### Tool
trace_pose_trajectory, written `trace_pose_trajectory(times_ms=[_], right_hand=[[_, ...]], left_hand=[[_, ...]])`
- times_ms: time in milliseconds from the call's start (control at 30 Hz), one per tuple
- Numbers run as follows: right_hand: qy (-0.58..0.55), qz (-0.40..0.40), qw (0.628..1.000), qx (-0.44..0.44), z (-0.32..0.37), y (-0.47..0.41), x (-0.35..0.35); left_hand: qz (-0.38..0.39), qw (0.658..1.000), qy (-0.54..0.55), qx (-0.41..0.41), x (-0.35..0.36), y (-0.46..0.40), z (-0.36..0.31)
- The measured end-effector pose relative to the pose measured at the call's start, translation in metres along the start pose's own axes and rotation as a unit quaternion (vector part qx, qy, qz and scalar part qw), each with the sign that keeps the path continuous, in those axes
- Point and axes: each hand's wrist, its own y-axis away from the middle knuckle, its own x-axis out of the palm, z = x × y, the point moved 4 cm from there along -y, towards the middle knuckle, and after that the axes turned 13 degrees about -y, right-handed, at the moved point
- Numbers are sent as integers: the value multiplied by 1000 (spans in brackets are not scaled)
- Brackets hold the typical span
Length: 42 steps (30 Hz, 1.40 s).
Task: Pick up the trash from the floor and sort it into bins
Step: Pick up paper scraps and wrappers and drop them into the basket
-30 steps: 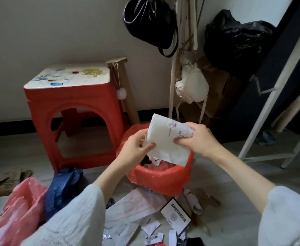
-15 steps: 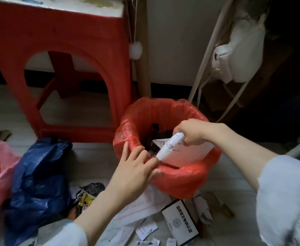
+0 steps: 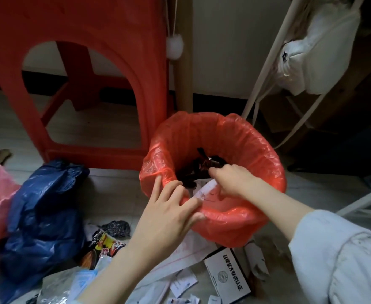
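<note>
My right hand (image 3: pixel 230 181) grips the folded paper (image 3: pixel 206 189) down inside the red bin (image 3: pixel 257 150). My left hand (image 3: pixel 169 207) rests flat and open on the bin's rim at 8 o'clock. More trash (image 3: pixel 105 244) lies on the floor at the bin's 7 o'clock.

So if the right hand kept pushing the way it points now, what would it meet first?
Most likely the dark trash already in the bin. The right hand grips the rolled white paper inside the red bin liner and points down and inward. Depth is unclear, so the liner's near-left wall is possible too.
</note>
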Motion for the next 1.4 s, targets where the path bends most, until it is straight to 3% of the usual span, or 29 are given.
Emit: trace_pose_trajectory(times_ms=[167, 367, 567, 700, 833, 900, 1000, 1100, 1167, 1267, 1400], right_hand=[[-185, 77, 980, 11, -12, 12, 0], [-100, 41, 994, 0, 4, 5, 21], [-177, 5, 982, 67, -3, -2, 21], [-238, 32, 964, 109, -3, -3, 30], [-290, 26, 953, 89, -2, 19, 14], [-317, -21, 945, 77, -6, 38, 2], [-394, -145, 905, 63, -13, 77, -12], [-461, -303, 833, 49, -17, 139, -11], [-485, -354, 797, 58, -21, 178, 13], [-493, -309, 802, 131, -33, 213, 90], [-509, -146, 824, 201, -29, 234, 197]], left_hand=[[1, 1000, -4, 0, 2, 5, 0], [-1, 1000, -11, 4, 3, -4, -2], [2, 1000, -9, 5, 1, -6, -3], [20, 1000, -1, 6, 2, -7, -2], [32, 999, 19, -13, -1, -7, -5], [39, 998, 46, -33, -6, -6, -10], [9, 995, 85, -46, -18, 1, -17], [-55, 983, 153, -85, -39, 16, -34], [-71, 974, 193, -90, -47, 31, -56], [5, 979, 205, -13, -32, 62, -95], [212, 959, 185, 14, 20, 113, -114]])
